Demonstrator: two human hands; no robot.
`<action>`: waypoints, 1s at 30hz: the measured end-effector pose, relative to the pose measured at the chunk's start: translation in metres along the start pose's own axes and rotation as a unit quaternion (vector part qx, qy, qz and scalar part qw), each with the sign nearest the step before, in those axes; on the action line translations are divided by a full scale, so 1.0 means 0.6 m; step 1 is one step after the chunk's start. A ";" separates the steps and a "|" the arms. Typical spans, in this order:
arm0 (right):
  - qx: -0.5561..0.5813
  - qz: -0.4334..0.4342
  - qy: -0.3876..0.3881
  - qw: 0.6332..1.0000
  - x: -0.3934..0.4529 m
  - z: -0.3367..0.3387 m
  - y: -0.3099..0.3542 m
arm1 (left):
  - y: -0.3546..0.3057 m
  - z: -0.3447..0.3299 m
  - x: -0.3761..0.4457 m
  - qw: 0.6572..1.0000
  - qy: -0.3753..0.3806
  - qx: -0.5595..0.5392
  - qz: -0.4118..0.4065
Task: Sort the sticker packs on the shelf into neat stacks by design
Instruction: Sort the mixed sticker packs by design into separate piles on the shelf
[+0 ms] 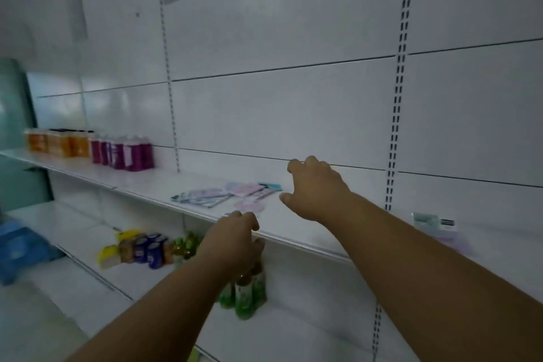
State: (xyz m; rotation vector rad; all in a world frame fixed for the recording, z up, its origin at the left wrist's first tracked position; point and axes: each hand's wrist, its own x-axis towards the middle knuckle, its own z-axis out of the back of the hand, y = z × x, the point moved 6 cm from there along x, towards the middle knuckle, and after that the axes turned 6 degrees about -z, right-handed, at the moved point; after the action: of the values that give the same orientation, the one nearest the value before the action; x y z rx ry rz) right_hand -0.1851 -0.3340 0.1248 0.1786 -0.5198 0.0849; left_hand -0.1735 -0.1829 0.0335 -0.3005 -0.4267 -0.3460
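Observation:
Several flat sticker packs (229, 194) lie loosely spread on the white shelf (293, 232), in pink, lilac and teal. One round pink pack (251, 206) lies nearest the front edge. My left hand (235, 236) rests at the shelf's front edge just below the packs, fingers curled over the lip, holding nothing that I can see. My right hand (316, 188) hovers over the shelf just right of the packs, fingers apart and empty. More packs (437, 226) lie farther right on the same shelf, partly hidden by my right forearm.
Orange jars (58, 142) and purple bottles (123, 153) stand at the shelf's far left. On the lower shelf are cans (147, 248), yellow packets (110, 254) and green bottles (245, 294). A slotted upright (393, 156) runs down the back wall.

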 end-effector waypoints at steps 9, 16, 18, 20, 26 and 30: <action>-0.023 0.014 -0.008 1.000 0.158 -0.108 0.109 | 0.182 -0.035 0.128 1.000 -0.002 -0.004 0.020; -0.016 -0.027 0.009 0.999 0.282 -0.191 0.082 | 0.225 -0.129 0.281 0.997 0.069 0.026 0.031; -0.015 -0.042 0.012 0.999 0.302 -0.206 0.071 | 0.227 -0.148 0.316 0.994 0.111 0.010 0.002; -0.013 -0.057 0.015 0.998 0.313 -0.221 0.059 | 0.220 -0.166 0.344 0.985 0.166 -0.010 -0.048; -0.021 -0.107 0.015 0.994 0.313 -0.259 0.029 | 0.200 -0.186 0.379 0.964 0.207 0.044 -0.160; -0.025 -0.148 0.021 0.988 0.301 -0.266 0.027 | 0.205 -0.181 0.389 0.957 0.240 0.043 -0.158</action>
State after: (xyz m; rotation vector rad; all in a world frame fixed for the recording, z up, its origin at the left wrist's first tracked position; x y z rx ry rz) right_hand 0.0466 -0.2811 0.0818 0.2025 -0.4478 -0.2143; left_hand 0.1112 -0.1722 0.0184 -0.0548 -0.0074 -0.6934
